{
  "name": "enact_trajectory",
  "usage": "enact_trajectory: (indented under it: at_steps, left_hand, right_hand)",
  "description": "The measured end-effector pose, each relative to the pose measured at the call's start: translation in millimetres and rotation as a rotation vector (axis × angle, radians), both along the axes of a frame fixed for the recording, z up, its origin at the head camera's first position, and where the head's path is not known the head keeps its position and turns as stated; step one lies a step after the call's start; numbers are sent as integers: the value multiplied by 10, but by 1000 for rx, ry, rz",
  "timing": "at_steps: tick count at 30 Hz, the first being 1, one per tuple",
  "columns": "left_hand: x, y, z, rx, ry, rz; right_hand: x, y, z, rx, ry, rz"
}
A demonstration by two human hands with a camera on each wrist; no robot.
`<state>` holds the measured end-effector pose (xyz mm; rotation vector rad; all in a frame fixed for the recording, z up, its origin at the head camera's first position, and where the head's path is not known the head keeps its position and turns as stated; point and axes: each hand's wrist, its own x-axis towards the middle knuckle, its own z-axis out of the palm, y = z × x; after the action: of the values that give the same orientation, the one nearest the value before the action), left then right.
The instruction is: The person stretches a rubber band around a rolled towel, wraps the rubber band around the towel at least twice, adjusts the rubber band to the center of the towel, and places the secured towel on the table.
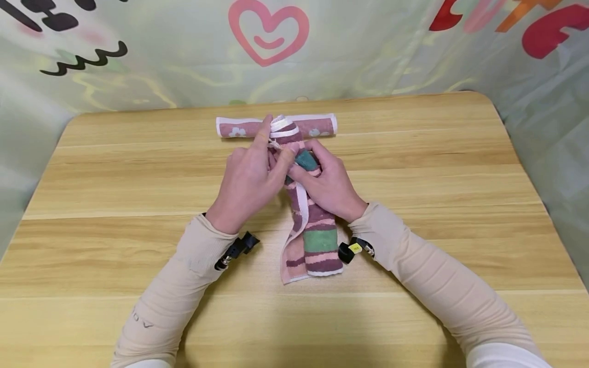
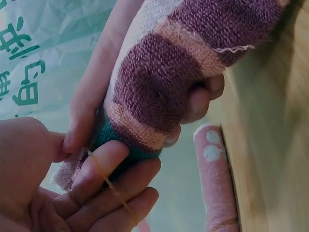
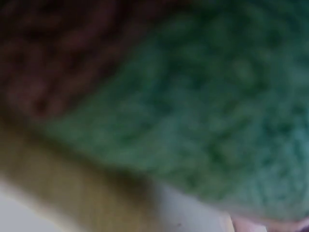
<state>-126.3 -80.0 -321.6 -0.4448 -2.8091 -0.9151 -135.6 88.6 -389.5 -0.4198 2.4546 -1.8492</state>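
Note:
A rolled striped towel (image 1: 322,220), plum, peach and green with white edging, is lifted toward its far end while its near end reaches toward the table. My right hand (image 1: 329,184) grips the roll's middle, fingers curled round it. On the roll's left side, my left hand (image 1: 250,176) has its index finger pointing away and its thumb bent over the towel, close to my right thumb. A thin yellowish band (image 2: 110,185) runs across the left fingers. The towel's green stripe (image 3: 207,111) fills most of the blurred right wrist view.
Behind the hands, a pink rolled towel (image 1: 320,125) with pale flower shapes lies crosswise on the wooden table (image 1: 138,179). A printed curtain (image 1: 184,56) hangs along the table's back edge. Cameras are strapped to both wrists.

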Motion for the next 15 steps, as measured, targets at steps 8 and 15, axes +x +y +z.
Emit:
enact_trajectory:
  at_steps: [8, 15]
  left_hand:
    - [-13, -36, 10, -23, -47, -44]
    - [-52, -184, 105, -48, 8, -61]
  right_hand:
    - [22, -4, -16, 39, 35, 15]
    - [36, -9, 10, 52, 65, 59]
